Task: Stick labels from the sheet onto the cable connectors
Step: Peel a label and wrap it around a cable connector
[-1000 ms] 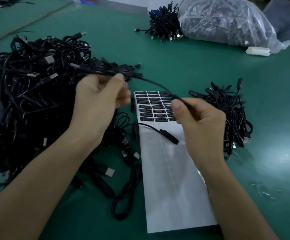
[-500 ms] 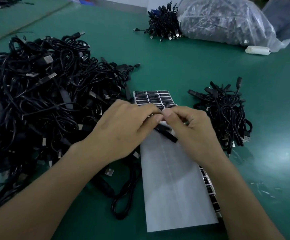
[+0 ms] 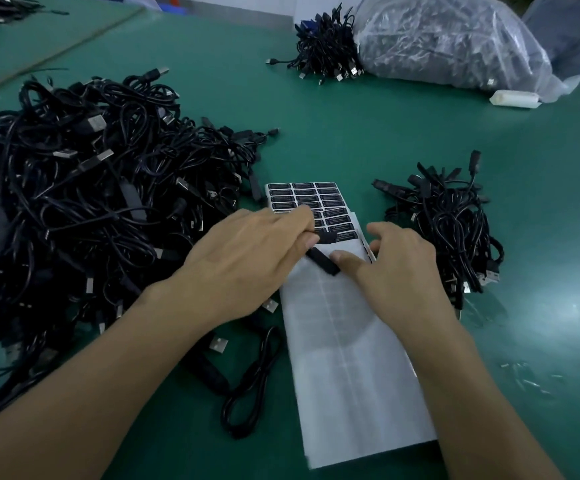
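On the green worktop [image 3: 351, 133] a long label sheet [image 3: 351, 358] lies lengthwise away from the person. Rows of black labels [image 3: 302, 197] remain at its far end, and the near part is bare backing. Over the line where the labels end, the left hand [image 3: 247, 261] pinches one end of a black cable connector [image 3: 323, 262] between thumb and curled fingers. The connector lies slantwise just above the sheet. The right hand [image 3: 399, 268] has its fingers loosely spread and grips nothing; its thumb tip touches the connector's lower end. A big tangle of black cables [image 3: 74, 202] sits to the left of the sheet, and a smaller pile of cables [image 3: 455, 230] to the right. At the far edge, another cable bundle [image 3: 326, 46] lies against a clear plastic bag [image 3: 448, 43].
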